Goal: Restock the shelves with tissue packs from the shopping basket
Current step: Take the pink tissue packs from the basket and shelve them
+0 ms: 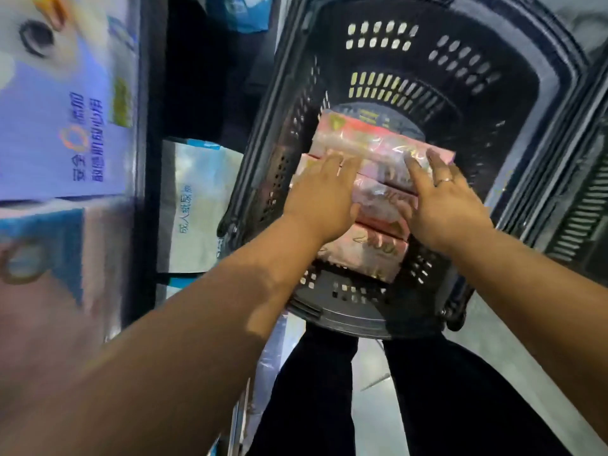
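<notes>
In a store aisle with a grey floor (370, 416), pink tissue packs (375, 195) lay stacked inside a dark slotted shopping basket (339, 319). Both hands reached into the basket with fingers straight, the left hand (324, 195) and the ringed right hand (444, 202) pressing on the packs. Left of the basket, shelves (144, 159) held blue-and-white packages (62, 110).

Pink film-wrapped tissue packs (378, 149) half hidden under left hand (320, 199) and right hand (444, 205). Large blue-white shelf packages (65, 110) motion-blurred, cropped at left edge.
</notes>
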Demonstrator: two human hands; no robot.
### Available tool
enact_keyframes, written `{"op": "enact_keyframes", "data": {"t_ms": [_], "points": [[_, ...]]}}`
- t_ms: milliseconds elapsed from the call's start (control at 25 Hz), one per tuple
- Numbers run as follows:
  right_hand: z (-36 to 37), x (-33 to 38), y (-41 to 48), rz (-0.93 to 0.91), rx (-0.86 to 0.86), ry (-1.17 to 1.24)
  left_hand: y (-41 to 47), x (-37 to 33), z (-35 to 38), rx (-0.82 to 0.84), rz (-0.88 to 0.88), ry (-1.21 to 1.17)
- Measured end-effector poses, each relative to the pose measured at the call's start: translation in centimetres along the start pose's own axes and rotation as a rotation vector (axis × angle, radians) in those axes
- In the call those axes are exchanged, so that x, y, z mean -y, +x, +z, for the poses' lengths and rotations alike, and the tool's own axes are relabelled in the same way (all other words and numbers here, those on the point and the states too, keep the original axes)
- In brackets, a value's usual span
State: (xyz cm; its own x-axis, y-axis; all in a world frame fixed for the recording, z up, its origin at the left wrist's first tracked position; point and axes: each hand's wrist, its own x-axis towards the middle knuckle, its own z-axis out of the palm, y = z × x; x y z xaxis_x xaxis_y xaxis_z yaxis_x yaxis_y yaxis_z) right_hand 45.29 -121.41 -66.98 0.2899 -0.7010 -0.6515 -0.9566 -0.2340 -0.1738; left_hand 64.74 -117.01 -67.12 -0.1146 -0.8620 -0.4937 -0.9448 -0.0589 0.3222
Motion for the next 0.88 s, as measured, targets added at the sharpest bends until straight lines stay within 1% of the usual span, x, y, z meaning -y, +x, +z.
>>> {"op": "enact_keyframes", "data": {"t_ms": [120, 200, 280, 360, 480, 560, 640, 720, 760, 880], "points": [[2.6, -0.7, 3.1, 0.017, 0.069, -0.007, 3.1, 0.7, 2.0, 0.013, 0.042, 0.033], [3.5, -1.1, 4.7, 0.052, 0.126, 0.004, 4.6, 1.1, 2.8, 0.038, 0.035, 0.038], [3.8, -1.5, 6.2, 0.091, 0.138, 0.014, 5.5, 1.6, 3.5, 0.029, 0.020, 0.008], [3.5, -1.7, 7.3, 0.117, 0.097, 0.010, 5.7, 1.9, 3.9, 0.004, 0.000, -0.014], [2.2, -1.9, 9.2, 0.138, -0.029, -0.020, 6.0, 2.1, 4.3, 0.054, -0.047, 0.016], [1.2, -2.1, 10.5, 0.152, -0.084, -0.081, 6.6, 2.4, 4.4, 0.054, -0.052, 0.020], [0.9, -2.2, 11.6, 0.157, -0.138, -0.167, 7.1, 2.7, 4.2, 0.021, -0.037, 0.025], [1.3, -1.8, 11.9, 0.139, -0.198, -0.226, 7.6, 3.2, 3.8, -0.049, -0.031, 0.012], [1.7, -1.5, 11.9, 0.142, -0.197, -0.247, 7.9, 3.3, 3.7, -0.095, -0.026, 0.003], [3.2, -1.0, 11.6, 0.170, -0.117, -0.275, 8.7, 3.9, 3.7, -0.235, 0.033, 0.039]]}}
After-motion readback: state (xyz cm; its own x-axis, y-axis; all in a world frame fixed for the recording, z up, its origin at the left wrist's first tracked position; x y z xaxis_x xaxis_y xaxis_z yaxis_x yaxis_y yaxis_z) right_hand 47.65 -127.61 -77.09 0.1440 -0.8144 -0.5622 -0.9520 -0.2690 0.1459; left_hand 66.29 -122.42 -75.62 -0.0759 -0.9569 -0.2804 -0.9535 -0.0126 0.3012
